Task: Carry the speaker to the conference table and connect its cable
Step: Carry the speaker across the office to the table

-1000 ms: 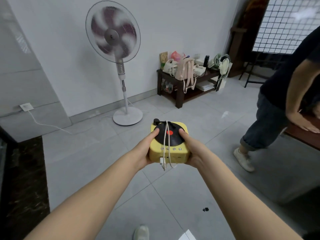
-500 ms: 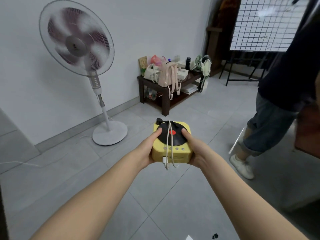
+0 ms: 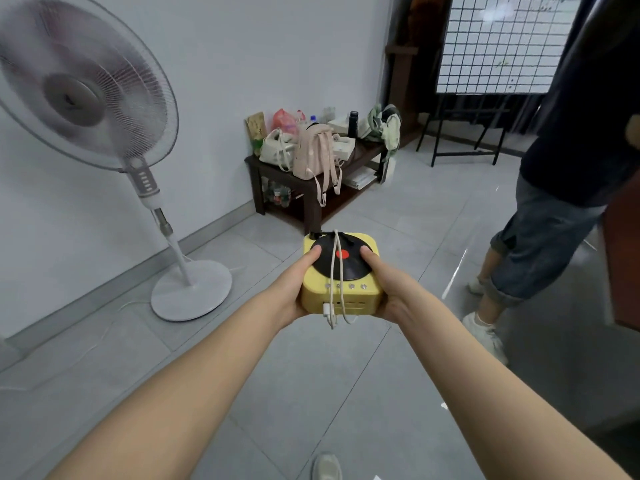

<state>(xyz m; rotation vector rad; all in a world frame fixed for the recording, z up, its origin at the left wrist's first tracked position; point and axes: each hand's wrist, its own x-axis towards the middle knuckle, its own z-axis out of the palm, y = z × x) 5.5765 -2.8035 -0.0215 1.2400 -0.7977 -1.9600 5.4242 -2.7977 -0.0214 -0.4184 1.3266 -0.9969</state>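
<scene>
The speaker (image 3: 360,296) is a small yellow box with a black record disc and red centre on top. I carry it in front of me above the tiled floor. My left hand (image 3: 294,289) grips its left side with the thumb on the disc. My right hand (image 3: 388,289) grips its right side, thumb also on the disc. A white cable (image 3: 335,271) lies draped over the top and hangs down the front, its plug end dangling loose.
A running pedestal fan (image 3: 86,95) stands at the left by the wall. A dark low table (image 3: 311,188) with bags stands ahead. A person (image 3: 554,188) stands at the right beside a brown table edge (image 3: 620,271). A grid-patterned board (image 3: 495,46) on a stand is at the back right.
The view has moved forward and turned right: the fan is nearer and further left, the low table nearer. Both hands keep the same hold on the speaker.
</scene>
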